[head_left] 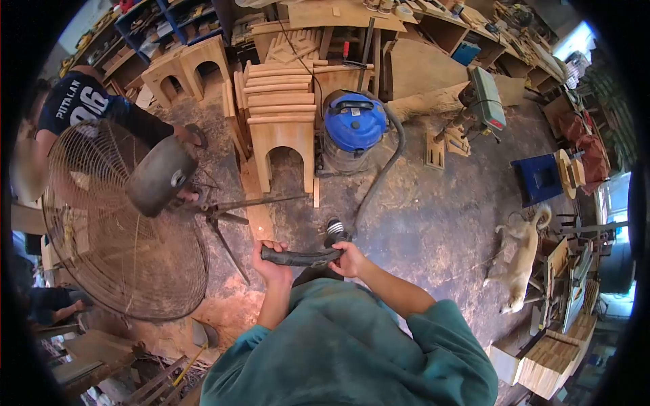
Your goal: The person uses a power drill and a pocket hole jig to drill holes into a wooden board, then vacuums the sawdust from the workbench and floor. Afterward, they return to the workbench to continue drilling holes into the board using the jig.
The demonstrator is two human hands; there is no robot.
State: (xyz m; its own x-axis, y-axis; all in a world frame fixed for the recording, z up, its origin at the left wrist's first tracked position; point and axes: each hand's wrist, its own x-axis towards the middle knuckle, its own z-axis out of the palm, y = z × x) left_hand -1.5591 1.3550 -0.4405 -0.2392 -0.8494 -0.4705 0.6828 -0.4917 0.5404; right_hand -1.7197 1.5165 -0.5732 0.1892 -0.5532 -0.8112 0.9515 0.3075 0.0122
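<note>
Both hands hold the black end of a vacuum cleaner hose (301, 258) in front of my body. My left hand (272, 264) is closed round its free end. Closer to the ribbed part, my right hand (349, 260) grips the same piece. From there the grey hose (372, 196) runs up along the floor, curving to the blue-topped vacuum cleaner (353, 122), which stands upright ahead of me. One foot in a striped black shoe or sandal (335, 230) shows just beyond the hose.
A large floor fan (128, 223) stands at left, its legs reaching toward the middle. Behind it a person (101, 111) bends down. Stacked wooden pieces with arched cutouts (281, 128) stand beside the vacuum. A dog (520, 260) and a blue stool (537, 180) are at right.
</note>
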